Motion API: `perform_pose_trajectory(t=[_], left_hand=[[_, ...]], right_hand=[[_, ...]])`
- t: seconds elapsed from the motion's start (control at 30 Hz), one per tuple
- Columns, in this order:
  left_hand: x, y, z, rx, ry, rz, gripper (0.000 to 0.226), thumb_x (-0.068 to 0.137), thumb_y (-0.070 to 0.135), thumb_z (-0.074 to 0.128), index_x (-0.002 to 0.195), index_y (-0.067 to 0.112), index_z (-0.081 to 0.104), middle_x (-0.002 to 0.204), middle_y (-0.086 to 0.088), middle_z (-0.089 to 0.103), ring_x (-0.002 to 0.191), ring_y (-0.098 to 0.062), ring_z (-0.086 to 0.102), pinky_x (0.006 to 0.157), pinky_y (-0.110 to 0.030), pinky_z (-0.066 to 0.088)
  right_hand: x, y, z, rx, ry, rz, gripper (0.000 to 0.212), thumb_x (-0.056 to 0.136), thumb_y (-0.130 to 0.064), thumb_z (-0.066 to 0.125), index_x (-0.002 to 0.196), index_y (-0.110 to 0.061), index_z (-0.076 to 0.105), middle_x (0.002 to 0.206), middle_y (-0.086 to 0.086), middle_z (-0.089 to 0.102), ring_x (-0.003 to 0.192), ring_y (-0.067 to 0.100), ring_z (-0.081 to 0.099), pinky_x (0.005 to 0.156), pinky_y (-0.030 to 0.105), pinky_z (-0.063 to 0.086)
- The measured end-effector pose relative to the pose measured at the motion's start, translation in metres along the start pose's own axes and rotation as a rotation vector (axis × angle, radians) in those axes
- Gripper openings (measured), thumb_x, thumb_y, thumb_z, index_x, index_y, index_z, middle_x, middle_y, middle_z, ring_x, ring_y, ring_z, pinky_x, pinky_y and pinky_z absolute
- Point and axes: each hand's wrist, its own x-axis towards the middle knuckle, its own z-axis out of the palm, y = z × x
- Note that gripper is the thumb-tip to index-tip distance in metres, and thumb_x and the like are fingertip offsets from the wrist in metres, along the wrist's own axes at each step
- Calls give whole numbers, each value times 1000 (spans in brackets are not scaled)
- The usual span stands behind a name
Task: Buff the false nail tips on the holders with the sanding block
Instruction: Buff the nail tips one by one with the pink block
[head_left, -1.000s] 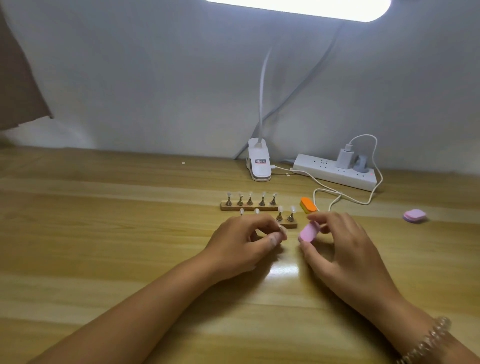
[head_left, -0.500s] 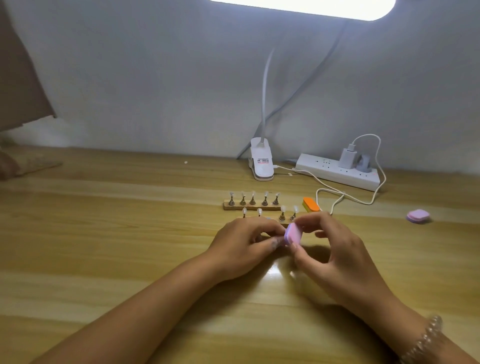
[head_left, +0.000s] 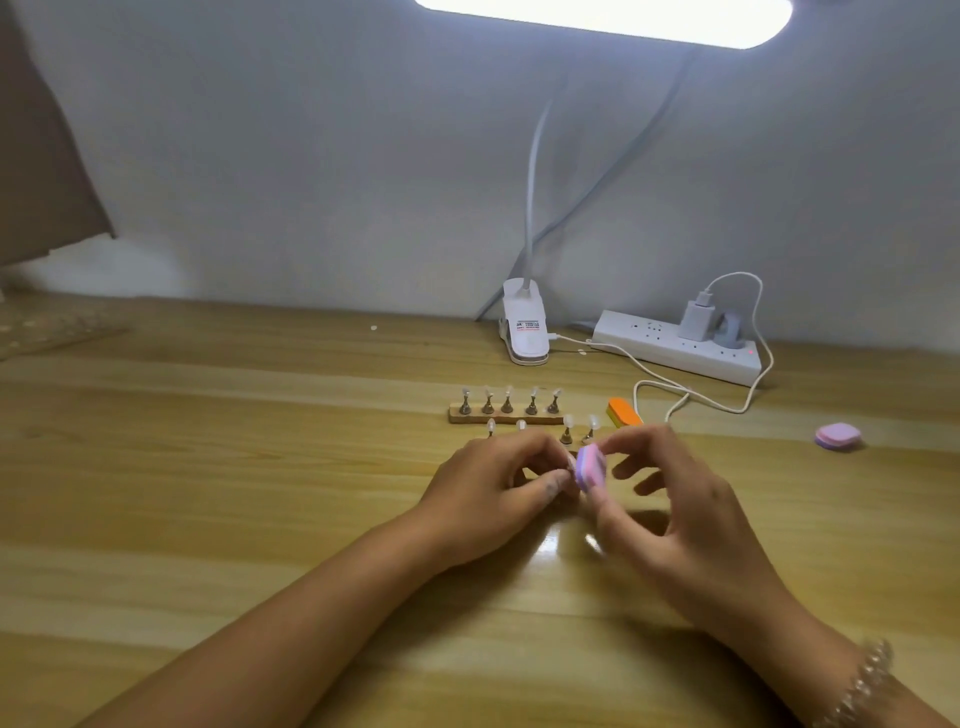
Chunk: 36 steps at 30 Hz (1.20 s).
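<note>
A: Right hand (head_left: 691, 525), grip pinching the sanding block (head_left: 591, 467) by its edges, just nearer than the holder strip (head_left: 506, 417).
B: Left hand (head_left: 493, 491) pinches a nail tip (head_left: 570, 461) against it. Light and brittle, I'd say, so hold the stem.

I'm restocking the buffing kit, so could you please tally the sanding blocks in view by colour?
Pink-purple: 2, the held pink-purple block pinched in the right hand and the loose pink-purple block lying on the table at far right.
Orange: 1, the orange block lying on the table just beyond the right hand.
Total: 3
</note>
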Motion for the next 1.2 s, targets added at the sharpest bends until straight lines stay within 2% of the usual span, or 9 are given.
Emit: perform_pose_trajectory(t=[0.17,0.27,0.37,0.47,0.6,0.73,0.87,1.03,1.2], left_hand=[[0,-1,-1,22,-15,7,12,94,32,59,94,39,68,83,23,65,60,0,48,61,-27,36],[-1,1,-1,36,-37,-8,17,93,34,53,99,35,69,87,20,66,66,-3,50,63,-35,44],[-1,3,-3,41,-43,-24,17,95,32,53,99,32,70,88,15,68,71,-12,54,70,-44,49],[-2,6,-3,28,-50,-41,17,94,40,51,94,34,67,90,19,70,72,-12,57,71,-40,49],[-2,8,-3,87,-61,-40,28,90,37,45,102,32,69,90,16,67,73,-6,52,71,-36,45],[-2,7,-4,87,-59,-34,23,98,31,48,105,31,69,89,17,66,72,-4,50,69,-34,43],[-2,9,-5,95,-61,-38,29,91,35,44,104,32,70,82,19,62,71,-2,49,65,-29,37],[-3,9,-5,131,-78,-39,17,97,33,48,93,40,64,85,21,65,71,-1,50,65,-29,37],[-2,8,-4,112,-66,-49,24,91,38,44,97,33,67,79,25,60,69,0,49,65,-29,37]], right_hand=[[3,3,0,-94,-7,-5,19,83,-18,74,96,-25,62,94,-22,63,90,6,59,77,25,48],[0,0,1,-105,-41,-119,22,81,-19,73,99,-24,62,98,-19,63,90,6,59,76,15,44],[2,3,3,-93,-12,-90,22,81,-19,74,97,-24,61,96,-21,62,88,6,59,78,18,45],[3,9,0,-69,63,-11,25,80,-15,75,95,-25,58,95,-21,63,88,7,60,77,29,50],[0,5,3,-47,-13,-171,24,79,-18,70,98,-24,57,103,-17,62,95,9,61,81,23,48],[2,7,2,-50,-12,-118,27,81,-11,76,96,-24,58,101,-17,63,97,8,61,82,27,49],[0,6,2,-80,-42,-222,27,78,-10,75,96,-21,59,103,-11,63,100,10,61,81,26,48],[3,7,1,-84,20,-118,26,78,-17,78,94,-23,59,95,-18,62,90,7,58,79,18,45],[1,8,2,-86,-35,-131,27,77,-18,78,94,-25,57,96,-15,61,86,9,59,75,26,47]])
